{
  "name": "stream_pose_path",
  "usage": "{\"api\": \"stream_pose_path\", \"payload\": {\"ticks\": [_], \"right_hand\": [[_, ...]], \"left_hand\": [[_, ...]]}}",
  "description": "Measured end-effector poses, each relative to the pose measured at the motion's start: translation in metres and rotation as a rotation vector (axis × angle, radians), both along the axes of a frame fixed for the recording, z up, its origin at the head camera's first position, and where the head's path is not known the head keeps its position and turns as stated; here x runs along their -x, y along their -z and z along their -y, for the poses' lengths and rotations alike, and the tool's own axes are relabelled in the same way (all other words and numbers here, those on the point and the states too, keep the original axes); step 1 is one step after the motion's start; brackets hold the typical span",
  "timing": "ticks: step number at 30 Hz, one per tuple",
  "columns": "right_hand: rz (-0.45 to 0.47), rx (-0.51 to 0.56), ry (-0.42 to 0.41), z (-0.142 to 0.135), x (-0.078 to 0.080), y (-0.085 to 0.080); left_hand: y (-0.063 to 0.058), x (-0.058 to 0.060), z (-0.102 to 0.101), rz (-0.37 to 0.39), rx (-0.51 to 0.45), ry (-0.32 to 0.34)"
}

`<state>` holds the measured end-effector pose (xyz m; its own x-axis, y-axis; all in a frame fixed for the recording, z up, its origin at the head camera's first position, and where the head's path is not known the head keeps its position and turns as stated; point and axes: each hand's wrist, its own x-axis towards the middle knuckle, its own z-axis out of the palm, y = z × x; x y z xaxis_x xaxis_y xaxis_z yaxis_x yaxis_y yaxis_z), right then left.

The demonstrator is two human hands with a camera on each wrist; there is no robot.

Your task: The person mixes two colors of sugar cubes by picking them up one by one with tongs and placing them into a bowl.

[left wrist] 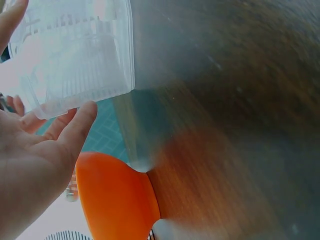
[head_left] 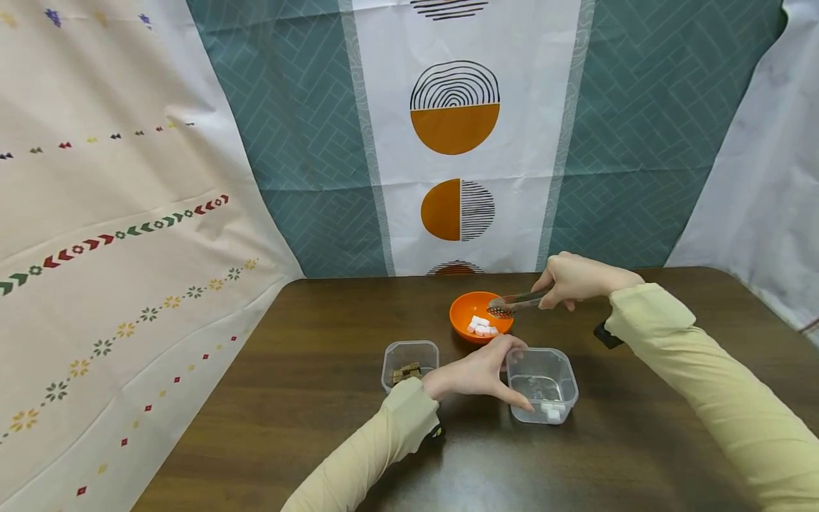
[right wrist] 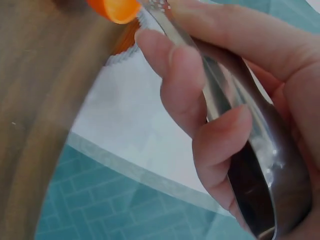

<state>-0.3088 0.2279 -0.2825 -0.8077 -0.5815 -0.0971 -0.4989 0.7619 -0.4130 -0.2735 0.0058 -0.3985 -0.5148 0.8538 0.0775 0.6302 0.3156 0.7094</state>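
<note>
My right hand (head_left: 579,276) holds metal tongs (head_left: 525,300), its fingers curled round the arms in the right wrist view. The perforated tips of the tongs (right wrist: 267,155) are over the right side of an orange bowl (head_left: 462,307). Several white and pale pink pieces like marshmallows (head_left: 480,328) lie in that bowl. Between thumb and fingers, my left hand (head_left: 475,370) grips a clear plastic container (head_left: 542,370) by its left side. No pieces show inside this container. Whether the tips pinch anything is too small to tell.
A second clear container (head_left: 411,345) with several brown chunks (head_left: 407,372) stands left of the bowl, partly behind my left wrist. Everything rests on a dark wooden table (head_left: 307,398). Patterned cloth (head_left: 307,142) hangs along the table's back edge.
</note>
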Motion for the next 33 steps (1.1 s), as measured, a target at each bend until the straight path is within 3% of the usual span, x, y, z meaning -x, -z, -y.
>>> {"api": "stream_pose_path", "payload": {"ticks": [6, 12, 19, 27, 33], "right_hand": [[0.015, -0.007, 0.042, 0.005, 0.009, 0.014], [0.0, -0.03, 0.037, 0.005, 0.008, 0.015], [-0.023, -0.025, 0.026, 0.001, -0.003, 0.003], [0.068, 0.036, 0.009, -0.013, -0.025, -0.021], [0.117, 0.026, 0.028, -0.023, -0.036, -0.029]], "left_hand": [[-0.001, -0.001, -0.001, -0.022, 0.001, -0.004], [0.0, -0.001, -0.001, -0.011, -0.005, -0.003], [0.0, -0.001, 0.0, 0.012, -0.005, -0.002], [-0.003, -0.001, 0.002, 0.029, 0.001, -0.005], [-0.003, -0.002, 0.001, 0.024, 0.004, -0.007]]}}
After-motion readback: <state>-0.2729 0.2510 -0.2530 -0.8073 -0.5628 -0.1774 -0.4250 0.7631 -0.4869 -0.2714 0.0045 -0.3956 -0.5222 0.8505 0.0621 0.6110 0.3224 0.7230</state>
